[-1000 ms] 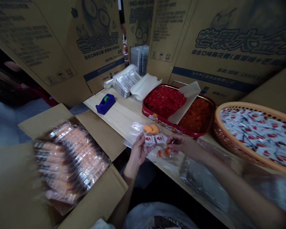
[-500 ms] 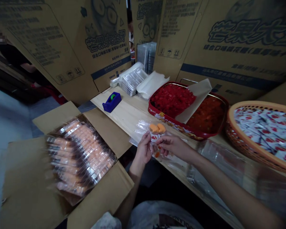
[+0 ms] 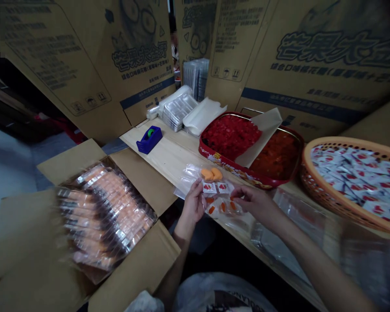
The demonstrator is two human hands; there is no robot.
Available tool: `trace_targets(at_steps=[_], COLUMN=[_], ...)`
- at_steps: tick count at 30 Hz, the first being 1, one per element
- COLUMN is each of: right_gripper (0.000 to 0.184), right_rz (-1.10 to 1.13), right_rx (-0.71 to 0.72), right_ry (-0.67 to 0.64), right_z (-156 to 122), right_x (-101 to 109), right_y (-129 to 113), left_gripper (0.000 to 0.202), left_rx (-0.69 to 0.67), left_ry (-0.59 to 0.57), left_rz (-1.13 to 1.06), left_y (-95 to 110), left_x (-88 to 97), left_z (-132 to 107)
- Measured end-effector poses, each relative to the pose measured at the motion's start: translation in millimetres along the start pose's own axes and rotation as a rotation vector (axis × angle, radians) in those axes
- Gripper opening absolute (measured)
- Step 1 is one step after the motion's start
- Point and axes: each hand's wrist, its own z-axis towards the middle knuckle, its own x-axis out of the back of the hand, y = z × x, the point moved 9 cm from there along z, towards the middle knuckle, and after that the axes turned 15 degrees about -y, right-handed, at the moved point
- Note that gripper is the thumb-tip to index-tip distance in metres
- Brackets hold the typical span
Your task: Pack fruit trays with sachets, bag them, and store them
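My left hand grips the left edge of a clear plastic tray, held over the table's front edge. In its far part lie two puffy orange pieces. Two small white sachets with red print sit side by side in the middle. Several small orange-red pieces rest in the near compartments. At the tray's right side, my right hand pinches a small orange-red piece between its fingertips. Clear plastic trays or film lie beneath it.
A red tin of red and orange pieces, split by a white divider, stands behind. Right is an orange basket of sachets. An open carton of packed trays stands left. A blue tape dispenser and stacked trays sit behind.
My right hand has moved right from the tray's middle to its right side, uncovering the second sachet and more orange-red pieces. My left hand keeps its hold. The view has shifted slightly.
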Motion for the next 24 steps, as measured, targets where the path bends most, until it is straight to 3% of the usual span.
trace_targets(at_steps=[3,6,10,13,15,19,24], right_gripper=[0.011,0.014,0.020,0.018,0.018,0.011,0.009], right_rz=[-0.135,-0.223,-0.311,-0.576,-0.781,-0.845,-0.848], right_rx=[-0.003,0.014,0.154,0.165,0.015,-0.108,-0.157], right_ry=[-0.007,0.010,0.286,0.375,0.276,0.089,0.069], right_z=[-12,-18,-11,23,63,125,141], right_x=[-4,-2,46,78,86,84,78], right_y=[12,9,-29,-57,-55,-35,-23], left_gripper=[0.027,0.027,0.030,0.032,0.033,0.033,0.031], left_rx=[0.004,0.017,0.024,0.036,0.034,0.022,0.018], left_ry=[0.027,0.032,0.025,0.038,0.048,0.067,0.021], left_rz=[0.004,0.009,-0.001,0.002,0.000,0.001,0.001], left_y=[1,1,0,-2,-2,-1,-2], left_x=[0.6,-0.6,-0.4,2.0,3.1,4.8,3.7], left_z=[-2,-3,-2,-1,-1,-2,0])
